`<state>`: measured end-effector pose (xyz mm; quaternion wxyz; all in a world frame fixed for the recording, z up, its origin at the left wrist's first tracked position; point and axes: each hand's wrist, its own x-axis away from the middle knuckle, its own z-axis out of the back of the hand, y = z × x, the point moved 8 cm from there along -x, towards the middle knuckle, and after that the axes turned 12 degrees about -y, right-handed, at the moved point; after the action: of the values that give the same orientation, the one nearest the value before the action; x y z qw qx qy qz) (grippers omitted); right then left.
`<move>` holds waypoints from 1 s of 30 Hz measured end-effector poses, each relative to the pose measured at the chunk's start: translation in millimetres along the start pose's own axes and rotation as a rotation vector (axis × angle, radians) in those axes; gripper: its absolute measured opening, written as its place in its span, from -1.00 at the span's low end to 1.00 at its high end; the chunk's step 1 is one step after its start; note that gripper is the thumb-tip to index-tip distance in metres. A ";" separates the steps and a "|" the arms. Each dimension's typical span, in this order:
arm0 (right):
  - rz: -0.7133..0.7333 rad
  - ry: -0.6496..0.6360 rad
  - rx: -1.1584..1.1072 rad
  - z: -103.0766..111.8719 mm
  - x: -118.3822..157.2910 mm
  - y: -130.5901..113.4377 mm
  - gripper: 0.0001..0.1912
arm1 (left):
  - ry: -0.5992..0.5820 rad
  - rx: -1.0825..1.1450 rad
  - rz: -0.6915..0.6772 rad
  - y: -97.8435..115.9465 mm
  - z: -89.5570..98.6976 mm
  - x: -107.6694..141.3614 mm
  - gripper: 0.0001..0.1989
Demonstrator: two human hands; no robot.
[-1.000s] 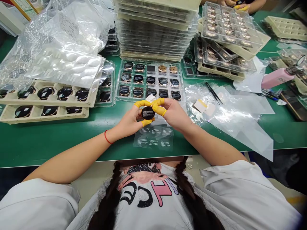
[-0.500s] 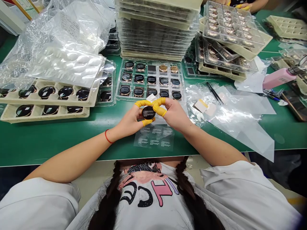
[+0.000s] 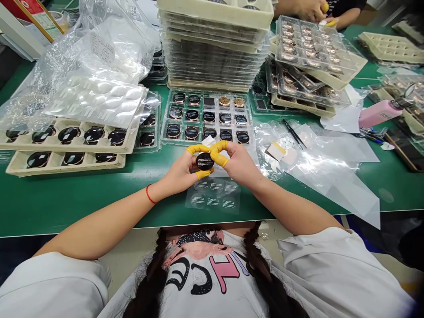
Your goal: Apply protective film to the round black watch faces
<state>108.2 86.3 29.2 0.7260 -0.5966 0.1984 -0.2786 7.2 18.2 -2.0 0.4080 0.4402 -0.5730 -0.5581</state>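
A round black watch face with lines of small white print is held up over the table's near middle. Yellow finger cots cover the thumb and fingertips of my left hand, which is closed around the watch face's edge from the left. From the other side, the cotted thumb and forefinger of my right hand pinch at its upper right rim. Beneath the hands lies a clear sheet of printed round films. Just beyond, a clear compartment tray holds several similar watch faces and two gold-coloured ones.
A tall stack of trays rises behind. Left are cream trays of dark watch faces under plastic bags. Right lie tweezers, plastic sheets, a pink bottle and more stacked trays. Another person's hands show at the back.
The whole view has tilted slightly, so the scene sits a little lower. Both hands keep their hold on the watch face, with hardly any shift of the fingers.
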 end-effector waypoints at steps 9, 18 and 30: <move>-0.014 0.005 -0.001 0.0 -0.4 0.0 -0.92 | 0.002 0.014 -0.002 -5.4 1.3 1.1 -0.49; -0.029 0.019 0.032 0.2 0.5 0.5 -0.92 | 0.006 0.035 0.004 -5.7 1.1 1.4 -0.50; -0.026 0.025 0.067 0.6 -0.3 -0.8 -0.93 | 0.016 0.043 0.028 -5.5 1.9 1.3 -0.48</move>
<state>108.2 86.9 30.1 0.7394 -0.5711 0.1903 -0.3016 5.3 17.6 -7.6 0.4107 0.4452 -0.5877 -0.5364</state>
